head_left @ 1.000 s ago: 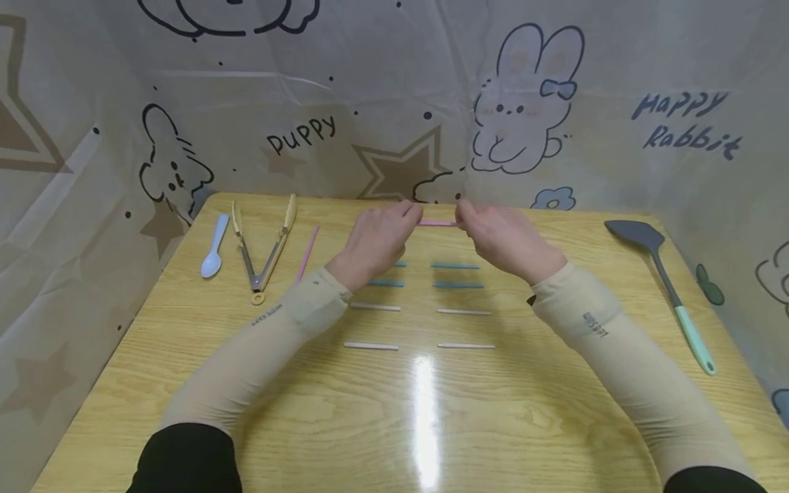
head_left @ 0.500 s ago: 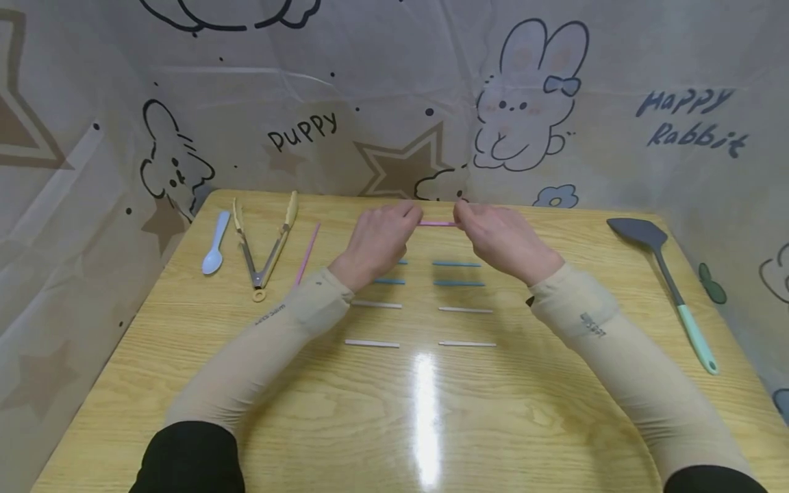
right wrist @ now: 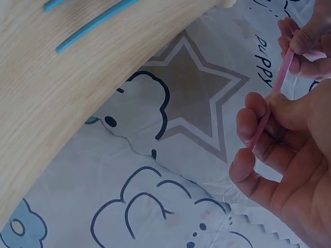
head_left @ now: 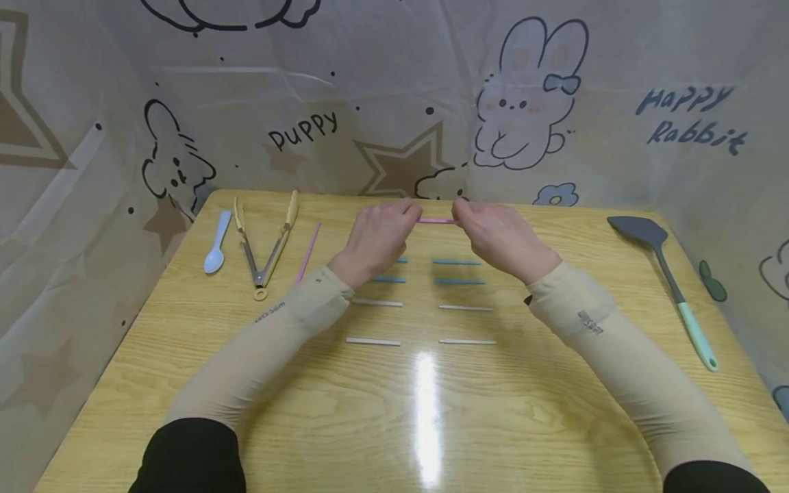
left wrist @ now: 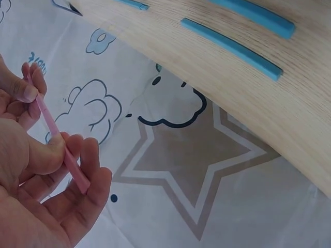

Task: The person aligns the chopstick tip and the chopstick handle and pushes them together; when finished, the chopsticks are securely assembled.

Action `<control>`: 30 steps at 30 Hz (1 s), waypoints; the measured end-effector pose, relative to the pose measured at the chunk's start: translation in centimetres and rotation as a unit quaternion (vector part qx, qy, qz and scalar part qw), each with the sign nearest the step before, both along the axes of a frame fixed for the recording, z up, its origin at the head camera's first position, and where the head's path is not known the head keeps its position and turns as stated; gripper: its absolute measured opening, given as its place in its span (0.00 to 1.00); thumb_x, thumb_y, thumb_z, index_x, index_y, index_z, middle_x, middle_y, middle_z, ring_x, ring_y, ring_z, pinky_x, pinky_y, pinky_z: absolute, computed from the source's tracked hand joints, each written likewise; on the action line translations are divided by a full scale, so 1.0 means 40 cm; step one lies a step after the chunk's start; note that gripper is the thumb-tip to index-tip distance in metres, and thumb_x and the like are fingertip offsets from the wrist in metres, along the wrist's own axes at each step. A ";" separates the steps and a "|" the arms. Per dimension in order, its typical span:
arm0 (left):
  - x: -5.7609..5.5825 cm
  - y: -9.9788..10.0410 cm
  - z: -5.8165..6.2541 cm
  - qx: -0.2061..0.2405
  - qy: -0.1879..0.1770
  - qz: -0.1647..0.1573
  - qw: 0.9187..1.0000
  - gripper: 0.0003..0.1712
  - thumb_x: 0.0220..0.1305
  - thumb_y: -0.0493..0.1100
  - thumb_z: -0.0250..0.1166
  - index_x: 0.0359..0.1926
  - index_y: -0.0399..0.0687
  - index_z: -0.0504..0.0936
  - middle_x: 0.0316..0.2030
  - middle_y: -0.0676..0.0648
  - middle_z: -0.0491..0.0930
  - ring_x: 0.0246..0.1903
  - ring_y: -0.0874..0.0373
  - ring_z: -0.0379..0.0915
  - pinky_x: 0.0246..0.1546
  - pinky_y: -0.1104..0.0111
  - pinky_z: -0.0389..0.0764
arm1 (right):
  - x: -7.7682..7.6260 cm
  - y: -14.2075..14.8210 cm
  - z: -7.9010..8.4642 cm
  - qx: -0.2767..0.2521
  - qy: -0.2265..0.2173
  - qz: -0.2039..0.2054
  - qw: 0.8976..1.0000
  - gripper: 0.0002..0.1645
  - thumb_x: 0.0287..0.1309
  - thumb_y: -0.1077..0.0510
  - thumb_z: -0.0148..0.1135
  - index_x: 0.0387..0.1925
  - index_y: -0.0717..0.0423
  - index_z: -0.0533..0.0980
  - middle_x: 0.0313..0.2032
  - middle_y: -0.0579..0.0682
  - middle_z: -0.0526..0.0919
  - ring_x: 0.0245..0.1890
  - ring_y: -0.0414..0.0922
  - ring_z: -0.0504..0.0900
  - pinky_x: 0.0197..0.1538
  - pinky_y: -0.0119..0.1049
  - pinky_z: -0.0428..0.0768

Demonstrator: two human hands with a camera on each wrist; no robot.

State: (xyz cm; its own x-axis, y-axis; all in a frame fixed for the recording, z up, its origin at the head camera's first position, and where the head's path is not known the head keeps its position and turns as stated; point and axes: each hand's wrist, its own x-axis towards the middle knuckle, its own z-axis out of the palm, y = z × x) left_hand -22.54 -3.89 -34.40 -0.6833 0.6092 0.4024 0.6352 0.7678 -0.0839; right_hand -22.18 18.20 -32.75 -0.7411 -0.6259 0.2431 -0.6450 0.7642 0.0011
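Observation:
In the head view, a thin pink straw is stretched level between my two hands near the table's far edge. My left hand pinches its left part between thumb and curled fingers. My right hand grips the right part the same way. The left wrist view shows the pink straw lying across the left fingers, its near end by the fingertips. In the right wrist view the straw runs from the right fingers up to the left hand. Just nearer to me lie blue straw pieces, some partly hidden by the left hand.
White straw pieces lie in two columns nearer me. Another pink straw lies left of the left hand, beside open tongs and a light blue spoon. A grey spatula with a green handle lies at right. A printed cloth hangs behind.

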 end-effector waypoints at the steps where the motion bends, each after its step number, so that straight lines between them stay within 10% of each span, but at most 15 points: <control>1: -0.001 -0.001 -0.001 0.003 0.001 -0.001 1.000 0.20 0.52 0.21 0.58 0.45 0.39 0.81 0.42 0.46 0.82 0.17 0.60 0.65 0.14 0.72 0.66 | 0.000 0.000 -0.001 -0.001 -0.002 0.000 1.000 0.03 0.69 0.67 0.55 0.38 0.62 0.69 0.26 0.53 0.76 0.17 0.45 0.69 0.17 0.36 0.72; 30: -0.008 -0.008 -0.024 0.025 0.028 -0.018 0.999 0.18 0.52 0.20 0.58 0.42 0.38 0.83 0.36 0.46 0.82 0.16 0.61 0.63 0.14 0.72 0.65 | -0.001 -0.010 -0.011 -0.007 0.002 0.016 1.000 0.07 0.66 0.72 0.55 0.36 0.61 0.67 0.22 0.52 0.72 0.16 0.44 0.67 0.15 0.34 0.69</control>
